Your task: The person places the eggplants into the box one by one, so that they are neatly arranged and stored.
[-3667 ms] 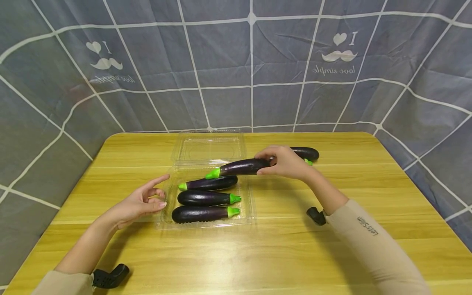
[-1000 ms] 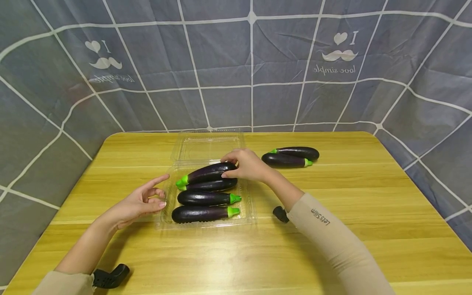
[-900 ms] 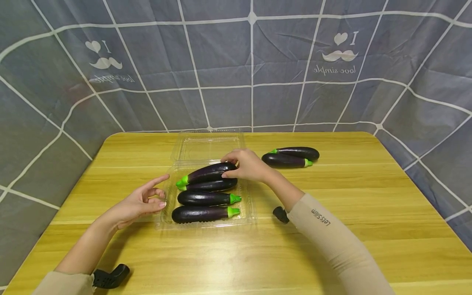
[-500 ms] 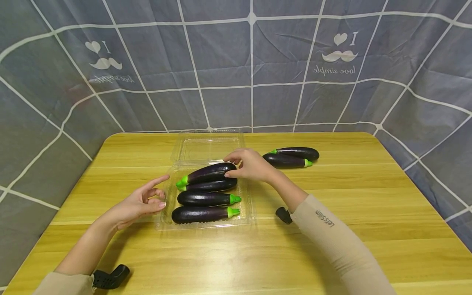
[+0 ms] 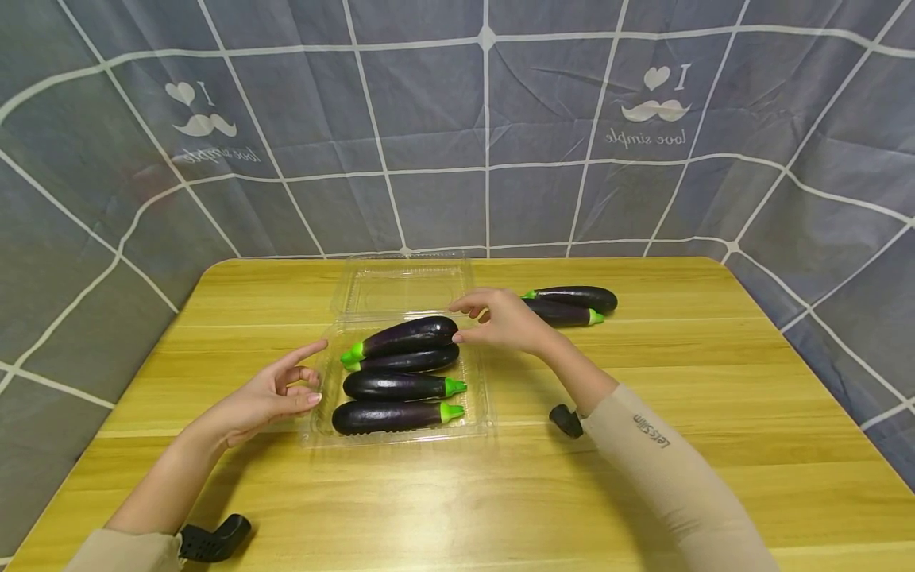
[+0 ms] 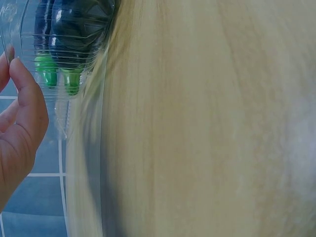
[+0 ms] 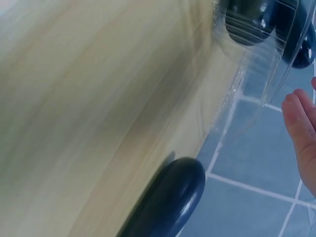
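Observation:
Several dark purple eggplants with green stems lie in a clear plastic clamshell box (image 5: 472, 429), its lid (image 5: 407, 287) folded back. The rearmost eggplant (image 5: 411, 335) slants against the one in front of it (image 5: 407, 361), partly over it. My left hand (image 5: 264, 393) is at the box's left side, index finger and thumb spread; in the left wrist view the fingertips (image 6: 16, 63) meet the clear rim. My right hand (image 5: 503, 322) holds nothing; its fingers and thumb are parted just right of the rearmost eggplant's blunt end.
Two more eggplants (image 5: 577, 298) lie side by side on the wooden table (image 5: 643, 357), behind and right of my right hand, which partly hides the nearer one. A grey curtain with white grid lines (image 5: 443, 199) hangs behind the table. A black device (image 5: 214, 539) sits at each wrist.
My right hand brought an eggplant leftward into the box and laid it at the back. Its fingers have since let go and drawn right. My left hand has stayed in place.

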